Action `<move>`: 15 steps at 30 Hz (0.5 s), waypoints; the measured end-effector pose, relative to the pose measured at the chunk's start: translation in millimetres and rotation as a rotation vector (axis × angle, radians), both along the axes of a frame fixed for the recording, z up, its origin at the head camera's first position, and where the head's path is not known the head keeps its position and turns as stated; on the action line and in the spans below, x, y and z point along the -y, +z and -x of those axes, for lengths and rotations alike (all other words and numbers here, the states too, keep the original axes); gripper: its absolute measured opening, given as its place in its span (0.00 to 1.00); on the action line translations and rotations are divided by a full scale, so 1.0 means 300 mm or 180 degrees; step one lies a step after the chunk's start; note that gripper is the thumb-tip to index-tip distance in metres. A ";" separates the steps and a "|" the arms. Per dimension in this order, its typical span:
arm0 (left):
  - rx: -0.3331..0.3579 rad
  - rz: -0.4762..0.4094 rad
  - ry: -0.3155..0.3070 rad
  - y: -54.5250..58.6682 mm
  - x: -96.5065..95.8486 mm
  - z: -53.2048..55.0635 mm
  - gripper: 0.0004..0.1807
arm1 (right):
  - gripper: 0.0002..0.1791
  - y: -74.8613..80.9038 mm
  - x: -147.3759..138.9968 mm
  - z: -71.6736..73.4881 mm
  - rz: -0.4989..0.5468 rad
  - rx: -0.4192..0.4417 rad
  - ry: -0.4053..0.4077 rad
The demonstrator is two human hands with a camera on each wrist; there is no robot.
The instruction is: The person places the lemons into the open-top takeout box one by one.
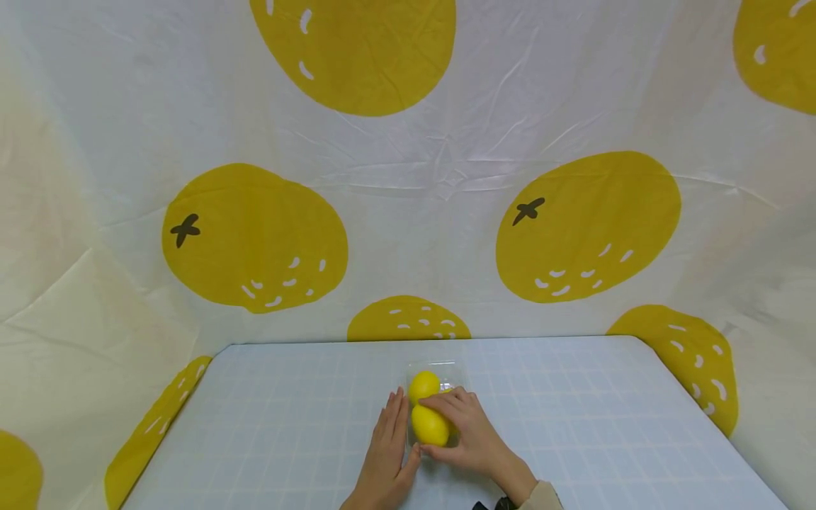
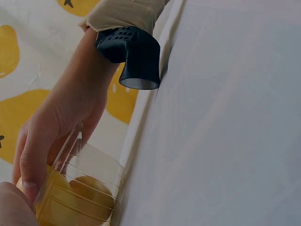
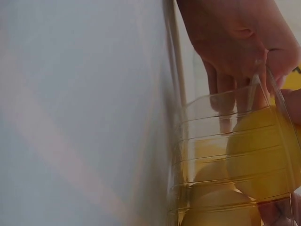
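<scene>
A clear plastic box point(image 1: 451, 367) with ribbed walls holds yellow lemons; one lemon point(image 1: 423, 387) sits at its far end and others are partly hidden under my right hand. My right hand point(image 1: 468, 435) grips another lemon point(image 1: 430, 425) between thumb and fingers, at the near end of the box. Along the box's left side, my left hand point(image 1: 387, 453) lies with straight fingers touching the wall. In the right wrist view, the held lemon point(image 3: 261, 153) shows through the ribbed side, above other lemons point(image 3: 218, 209). The left wrist view shows the right hand point(image 2: 59, 115) reaching over the box wall.
The box stands on a table point(image 1: 287, 418) with a pale checked cloth. Behind and beside the table hangs a white curtain point(image 1: 408, 234) printed with large yellow fruit. A dark wrist camera mount point(image 2: 136, 56) sits on the right wrist, below a beige sleeve point(image 2: 124, 16).
</scene>
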State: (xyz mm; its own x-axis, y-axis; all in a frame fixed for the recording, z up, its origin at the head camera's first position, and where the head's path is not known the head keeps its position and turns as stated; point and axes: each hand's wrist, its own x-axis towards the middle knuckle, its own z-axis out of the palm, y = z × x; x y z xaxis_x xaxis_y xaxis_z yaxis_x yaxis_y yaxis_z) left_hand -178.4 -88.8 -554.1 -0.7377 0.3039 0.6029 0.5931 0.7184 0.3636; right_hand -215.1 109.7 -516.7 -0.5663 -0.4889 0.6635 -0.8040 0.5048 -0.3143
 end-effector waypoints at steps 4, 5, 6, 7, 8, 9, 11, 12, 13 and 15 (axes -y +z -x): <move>0.0083 0.0028 0.0000 0.004 0.001 -0.003 0.39 | 0.30 -0.001 0.000 0.001 0.0022 -0.0047 0.0020; 0.0109 0.0038 0.0004 0.004 0.001 -0.003 0.39 | 0.29 -0.001 0.000 0.002 0.0027 -0.0053 0.0028; 0.0125 0.0043 0.0010 0.005 0.001 -0.003 0.39 | 0.29 -0.001 -0.001 0.002 0.0034 -0.0050 0.0035; 0.0139 0.0039 0.0008 0.006 0.000 -0.003 0.40 | 0.28 0.000 -0.001 0.003 0.0028 -0.0049 0.0028; 0.0141 0.0043 0.0013 0.006 0.000 -0.004 0.40 | 0.26 0.000 -0.002 0.003 0.0026 -0.0033 0.0028; 0.0159 0.0047 0.0021 0.007 0.000 -0.004 0.40 | 0.24 0.002 -0.002 0.002 0.0034 0.0015 0.0030; 0.0196 0.0055 0.0038 0.008 -0.001 -0.005 0.40 | 0.21 0.008 -0.004 -0.001 0.0067 0.0157 0.0055; 0.0209 0.0057 0.0046 0.008 -0.001 -0.006 0.40 | 0.20 0.011 -0.006 -0.003 0.0090 0.0232 0.0079; 0.0229 0.0062 0.0057 0.009 -0.002 -0.006 0.40 | 0.18 0.014 -0.008 -0.005 0.0115 0.0306 0.0107; 0.0282 0.0071 0.0080 0.009 -0.002 -0.007 0.41 | 0.17 0.019 -0.011 -0.007 0.0184 0.0442 0.0180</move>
